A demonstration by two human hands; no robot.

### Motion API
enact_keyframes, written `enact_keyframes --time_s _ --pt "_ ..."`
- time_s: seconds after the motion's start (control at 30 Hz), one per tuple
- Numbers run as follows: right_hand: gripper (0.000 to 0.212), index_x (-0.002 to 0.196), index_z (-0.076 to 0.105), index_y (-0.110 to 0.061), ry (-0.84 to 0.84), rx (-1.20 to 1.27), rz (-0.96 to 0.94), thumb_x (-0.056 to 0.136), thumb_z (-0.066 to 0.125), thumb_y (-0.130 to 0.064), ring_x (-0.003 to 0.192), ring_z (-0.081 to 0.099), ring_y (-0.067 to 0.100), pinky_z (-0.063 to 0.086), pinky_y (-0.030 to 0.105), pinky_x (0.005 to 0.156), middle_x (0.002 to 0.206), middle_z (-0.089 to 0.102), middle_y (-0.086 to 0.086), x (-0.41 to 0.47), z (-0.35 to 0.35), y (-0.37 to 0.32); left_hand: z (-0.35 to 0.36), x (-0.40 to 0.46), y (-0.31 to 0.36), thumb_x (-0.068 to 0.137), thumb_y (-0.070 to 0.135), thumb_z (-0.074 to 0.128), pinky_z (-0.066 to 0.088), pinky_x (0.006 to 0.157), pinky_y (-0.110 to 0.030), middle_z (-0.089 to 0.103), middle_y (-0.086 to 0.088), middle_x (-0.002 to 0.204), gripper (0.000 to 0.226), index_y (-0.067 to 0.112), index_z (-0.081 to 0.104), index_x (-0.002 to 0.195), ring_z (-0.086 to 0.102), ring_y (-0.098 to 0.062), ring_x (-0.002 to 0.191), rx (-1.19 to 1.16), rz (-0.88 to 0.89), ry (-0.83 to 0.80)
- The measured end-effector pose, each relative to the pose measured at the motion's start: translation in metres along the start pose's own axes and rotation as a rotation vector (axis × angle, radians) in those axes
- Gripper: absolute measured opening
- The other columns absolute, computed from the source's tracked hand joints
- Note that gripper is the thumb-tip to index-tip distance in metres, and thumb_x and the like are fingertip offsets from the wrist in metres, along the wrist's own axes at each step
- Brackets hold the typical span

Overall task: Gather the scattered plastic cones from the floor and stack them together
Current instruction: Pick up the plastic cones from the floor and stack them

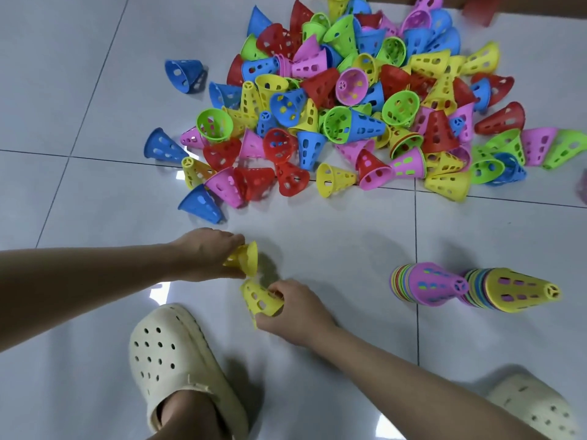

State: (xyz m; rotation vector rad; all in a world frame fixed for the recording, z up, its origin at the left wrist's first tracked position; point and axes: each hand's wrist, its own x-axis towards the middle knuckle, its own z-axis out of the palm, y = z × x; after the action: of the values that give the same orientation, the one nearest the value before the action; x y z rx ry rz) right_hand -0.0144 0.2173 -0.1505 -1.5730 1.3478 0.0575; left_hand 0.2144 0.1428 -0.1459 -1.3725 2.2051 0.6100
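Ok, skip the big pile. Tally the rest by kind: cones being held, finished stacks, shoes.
Held yellow cones: 2
Finished stacks lying on the floor: 2
Cream clogs: 2
Total: 6

My single head camera looks steeply down and forward at the glossy pale tiled floor [95, 90]: cream perforated foam clogs [171, 354] near, heap of perforated multicoloured plastic cones [346, 100] far.
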Motion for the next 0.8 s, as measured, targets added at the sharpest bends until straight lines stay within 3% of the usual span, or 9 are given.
enact_keyframes --time_s 0.07,0.17,0.27,0.4,0.47,0.57,0.67,0.73,0.8 --pt "0.055 0.109 0.067 -0.021 0.023 0.097 0.013 0.064 0.07 -0.054 0.089 0.063 0.013 0.054 0.035 0.081 0.1 0.066 -0.004 0.004 -0.016 0.003 -0.011 0.003 -0.001 0.084 0.077 0.05 0.053 0.073 -0.035 0.062 0.006 0.097 0.061 0.027 0.051 0.118 0.06 -0.019 0.083 -0.016 -0.032 0.043" --pt "0.04 0.095 0.071 -0.015 -0.05 0.301 0.057 0.069 0.072 -0.046 0.07 0.057 0.01 0.055 0.041 0.074 0.079 0.067 0.001 0.009 -0.043 0.004 -0.031 0.008 0.001 0.081 0.082 0.042 0.051 0.069 -0.032 0.066 0.004 0.1 0.069 0.03 0.051 0.125 0.061 -0.02 0.085 -0.077 -0.097 0.088" --pt "0.03 0.095 0.073 -0.007 -0.119 0.608 0.093 0.078 0.074 -0.031 0.08 0.067 0.016 0.058 0.048 0.091 0.087 0.073 0.008 0.005 -0.073 -0.006 -0.062 0.013 0.013 0.081 0.078 0.048 0.052 0.074 -0.034 0.068 0.001 0.108 0.069 0.03 0.048 0.132 0.065 -0.024 0.095 -0.138 -0.081 0.173" --pt "0.032 0.099 0.067 -0.007 -0.174 0.842 0.05 0.072 0.069 -0.023 0.087 0.07 0.023 0.056 0.045 0.093 0.091 0.073 0.007 -0.016 -0.123 -0.023 -0.123 0.02 0.031 0.081 0.069 0.064 0.052 0.07 -0.036 0.067 0.008 0.091 0.059 0.032 0.047 0.124 0.064 -0.018 0.079 -0.241 -0.044 0.334" --pt "0.041 0.112 0.062 -0.005 -0.217 0.866 0.021 0.075 0.07 -0.02 0.095 0.07 0.026 0.055 0.045 0.095 0.1 0.073 0.008 -0.03 -0.152 -0.024 -0.152 0.023 0.041 0.078 0.065 0.071 0.054 0.071 -0.038 0.069 0.008 0.083 0.056 0.032 0.052 0.118 0.067 -0.016 0.072 -0.37 -0.043 0.397" --pt "0.046 0.121 0.06 -0.007 -0.194 0.781 -0.019 0.077 0.07 -0.017 0.101 0.07 0.021 0.056 0.041 0.095 0.106 0.074 0.004 -0.06 -0.199 -0.016 -0.182 0.024 0.063 0.075 0.054 0.08 0.054 0.075 -0.037 0.067 0.007 0.091 0.056 0.027 0.059 0.119 0.064 -0.014 0.078 -0.443 -0.002 0.504" --pt "0.042 0.122 0.062 -0.013 -0.026 0.568 -0.06 0.081 0.075 -0.009 0.105 0.069 0.019 0.055 0.033 0.095 0.115 0.073 0.008 -0.095 -0.244 -0.001 -0.198 0.021 0.101 0.074 0.044 0.084 0.048 0.066 -0.024 0.06 0.015 0.082 0.047 0.023 0.063 0.111 0.057 -0.002 0.074 -0.459 0.068 0.508" --pt "0.037 0.117 0.064 -0.015 0.118 0.475 -0.077 0.085 0.074 -0.001 0.107 0.069 0.018 0.054 0.03 0.095 0.114 0.074 0.005 -0.118 -0.271 0.017 -0.203 0.02 0.133 0.074 0.046 0.083 0.052 0.07 -0.03 0.062 0.013 0.085 0.041 0.025 0.062 0.103 0.06 -0.003 0.077 -0.472 0.174 0.466" --pt "0.038 0.117 0.064 -0.016 0.25 0.405 -0.068 0.083 0.077 -0.005 0.108 0.069 0.015 0.054 0.031 0.096 0.112 0.074 -0.001 -0.139 -0.292 0.039 -0.205 0.02 0.166 0.076 0.051 0.08 0.051 0.075 -0.035 0.061 0.013 0.09 0.042 0.028 0.057 0.103 0.06 -0.01 0.083 -0.423 0.275 0.412"
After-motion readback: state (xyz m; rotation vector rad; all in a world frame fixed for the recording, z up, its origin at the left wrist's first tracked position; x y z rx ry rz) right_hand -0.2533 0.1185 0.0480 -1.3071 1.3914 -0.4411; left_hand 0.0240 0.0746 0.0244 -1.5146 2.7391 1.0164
